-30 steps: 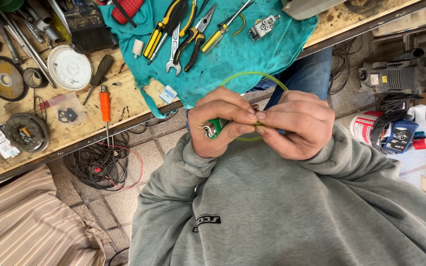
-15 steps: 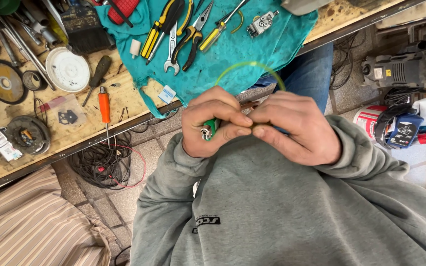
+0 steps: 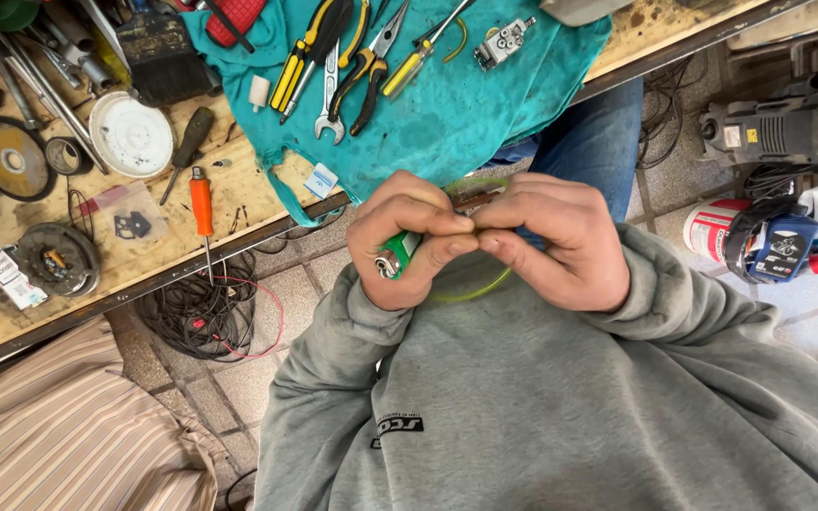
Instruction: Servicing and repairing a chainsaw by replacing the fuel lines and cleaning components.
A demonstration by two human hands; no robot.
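Observation:
My left hand (image 3: 407, 238) is closed around a small green lighter (image 3: 396, 255), whose metal end pokes out below the fingers. My right hand (image 3: 560, 238) pinches a thin yellow-green wire (image 3: 471, 291) that loops below and above both hands. The fingertips of the two hands meet at a short brown piece (image 3: 477, 201) of the wire. Both hands are held close to my chest, above my grey sweatshirt (image 3: 560, 416) and in front of the workbench edge.
A teal cloth (image 3: 447, 114) on the wooden workbench (image 3: 144, 237) carries pliers, a wrench and screwdrivers. An orange-handled screwdriver (image 3: 201, 203), grinding discs and a white lid lie left. Coiled black and red cables (image 3: 210, 317) sit on the tiled floor. A machine (image 3: 778, 128) and a white bucket stand right.
Both hands have stayed together at my chest. The wire loop that stood above the hands now hangs mostly below them.

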